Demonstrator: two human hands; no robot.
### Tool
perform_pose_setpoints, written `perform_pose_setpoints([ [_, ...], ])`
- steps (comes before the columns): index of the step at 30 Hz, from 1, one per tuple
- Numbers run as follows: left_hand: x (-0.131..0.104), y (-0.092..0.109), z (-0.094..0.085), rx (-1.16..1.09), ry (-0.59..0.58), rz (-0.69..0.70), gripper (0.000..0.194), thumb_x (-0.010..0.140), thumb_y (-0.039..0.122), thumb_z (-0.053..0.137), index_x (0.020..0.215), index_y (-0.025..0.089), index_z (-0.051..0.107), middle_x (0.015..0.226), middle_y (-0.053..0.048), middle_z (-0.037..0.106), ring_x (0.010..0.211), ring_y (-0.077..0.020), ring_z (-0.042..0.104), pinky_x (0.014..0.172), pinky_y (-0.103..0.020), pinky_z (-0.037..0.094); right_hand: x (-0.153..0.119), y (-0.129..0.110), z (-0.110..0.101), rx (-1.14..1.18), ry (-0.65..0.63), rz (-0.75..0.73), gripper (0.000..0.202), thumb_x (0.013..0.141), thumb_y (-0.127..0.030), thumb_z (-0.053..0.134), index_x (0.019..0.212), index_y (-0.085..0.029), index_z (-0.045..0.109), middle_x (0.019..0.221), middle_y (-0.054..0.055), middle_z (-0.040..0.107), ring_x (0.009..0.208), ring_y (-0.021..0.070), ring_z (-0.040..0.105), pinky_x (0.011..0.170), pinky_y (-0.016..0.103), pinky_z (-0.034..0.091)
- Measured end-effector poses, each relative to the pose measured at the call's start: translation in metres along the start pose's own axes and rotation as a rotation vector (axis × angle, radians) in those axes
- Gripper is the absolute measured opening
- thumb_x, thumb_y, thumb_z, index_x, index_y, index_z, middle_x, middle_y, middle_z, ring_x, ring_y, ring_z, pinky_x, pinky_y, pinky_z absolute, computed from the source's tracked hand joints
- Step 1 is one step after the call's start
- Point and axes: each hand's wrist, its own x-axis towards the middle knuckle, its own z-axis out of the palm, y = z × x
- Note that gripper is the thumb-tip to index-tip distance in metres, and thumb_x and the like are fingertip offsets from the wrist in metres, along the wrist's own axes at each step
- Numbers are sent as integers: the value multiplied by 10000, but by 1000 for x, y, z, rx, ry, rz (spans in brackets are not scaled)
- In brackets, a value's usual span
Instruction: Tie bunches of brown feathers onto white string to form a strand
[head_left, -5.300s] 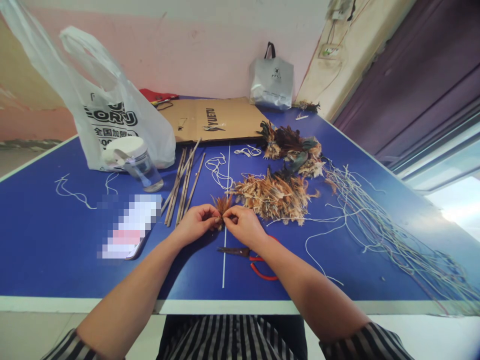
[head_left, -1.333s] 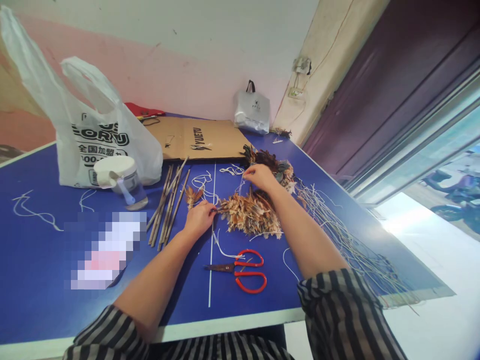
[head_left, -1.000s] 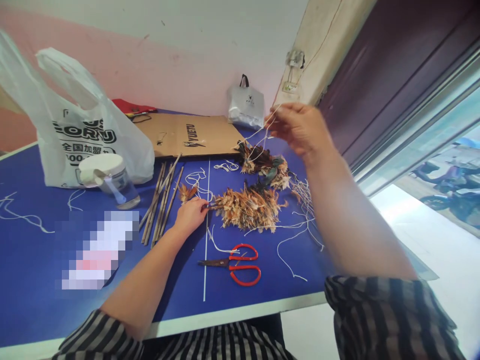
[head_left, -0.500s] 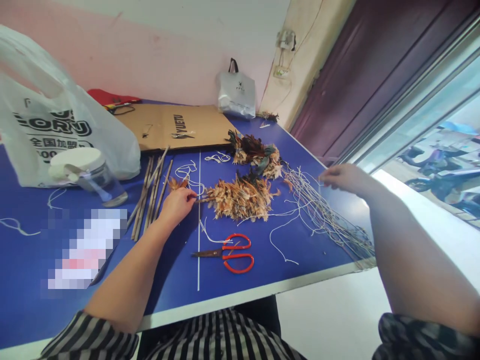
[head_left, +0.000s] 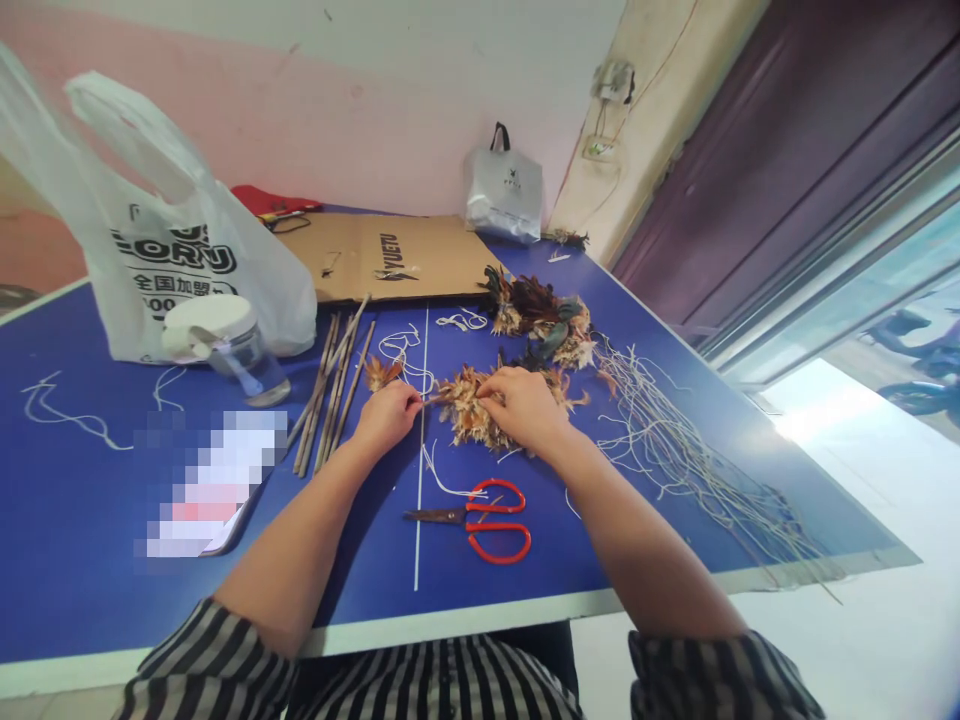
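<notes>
A partly made feather duster [head_left: 466,412], a thin stick wrapped in tan and brown feathers, lies in the middle of the blue table. My left hand [head_left: 391,412] pinches the stick's bare end, left of the feathers. Over the feathers is my right hand [head_left: 525,408], thumb and fingertips pressed together on them; what they pinch is too small to make out. Red-handled scissors [head_left: 480,517] lie just in front, blades to the left. A small tuft of orange-brown feathers [head_left: 381,373] sits behind my left hand. White string [head_left: 450,487] lies near the scissors.
Several thin sticks [head_left: 328,400], a phone [head_left: 221,490], a clear jar [head_left: 255,365] and a white plastic bag [head_left: 195,240] stand or lie leftward. Behind are flat cardboard [head_left: 345,255], dark feather bundles [head_left: 536,305] and a silver bag [head_left: 504,195]. Loose strings [head_left: 697,470] spread rightward.
My right hand has come in from the far right, where it was stretched out past the strings, onto the feathers. My left hand still pinches the stick. The view has shifted somewhat.
</notes>
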Motion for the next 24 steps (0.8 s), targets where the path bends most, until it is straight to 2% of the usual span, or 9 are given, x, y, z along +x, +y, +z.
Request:
perform_pose_setpoints([
  [2, 0, 0, -7, -201, -12, -93, 127, 730, 263, 544, 709, 162, 617, 708, -37, 607, 670, -146, 551, 623, -254, 414, 5, -2, 12, 88, 23, 17, 156, 758, -184, 531, 790, -200, 683, 835, 44, 642, 811, 160, 555, 775, 286, 392],
  [4, -1, 4, -15, -532, -75, -229, 160, 720, 305, 565, 709, 147, 592, 590, -6, 564, 527, -108, 494, 515, -225, 376, 8, -1, 18, 180, 38, 57, 150, 752, -188, 535, 783, -193, 681, 825, 38, 645, 763, 147, 557, 734, 269, 404],
  [7, -5, 17, -23, -1079, -164, -365, 238, 664, 356, 642, 720, 135, 572, 634, -1, 583, 445, -54, 422, 416, -184, 290, 9, 0, 17, 341, 40, 133, 142, 735, -223, 556, 779, -185, 685, 794, 26, 658, 709, 138, 558, 689, 258, 411],
  [9, -10, 28, -23, -1288, -222, -408, 266, 608, 336, 706, 710, 128, 575, 673, -6, 599, 446, -37, 416, 394, -167, 261, 9, -2, 15, 501, 29, 205, 177, 738, -296, 562, 784, -173, 681, 728, 14, 649, 636, 126, 545, 625, 243, 411],
  [13, -21, 47, -15, -1428, -318, -410, 246, 609, 292, 729, 722, 116, 598, 674, -6, 604, 459, -29, 432, 383, -152, 259, 12, -5, 21, 894, -83, 338, 307, 722, -452, 562, 753, -157, 642, 562, -28, 558, 436, 73, 426, 448, 207, 345],
  [16, -26, 55, -8, -1463, -325, -401, 217, 638, 284, 715, 712, 110, 609, 668, -7, 603, 465, -27, 449, 390, -146, 281, 12, -3, 30, 1069, -140, 360, 275, 678, -432, 615, 712, -159, 605, 494, -59, 482, 386, 51, 366, 401, 189, 304],
  [19, -29, 56, -5, -1474, -335, -421, 201, 635, 260, 720, 737, 111, 632, 677, -14, 621, 481, -31, 474, 405, -143, 312, 9, -2, 36, 1078, -105, 361, 237, 664, -393, 631, 712, -164, 590, 491, -66, 474, 389, 50, 369, 393, 179, 292],
  [24, -33, 53, -1, -1416, -406, -477, 193, 584, 181, 753, 733, 101, 658, 689, -45, 657, 517, -58, 542, 440, -152, 386, 2, -5, 33, 965, -85, 314, 200, 696, -342, 586, 678, -145, 612, 518, -37, 520, 463, 69, 445, 461, 183, 357],
])
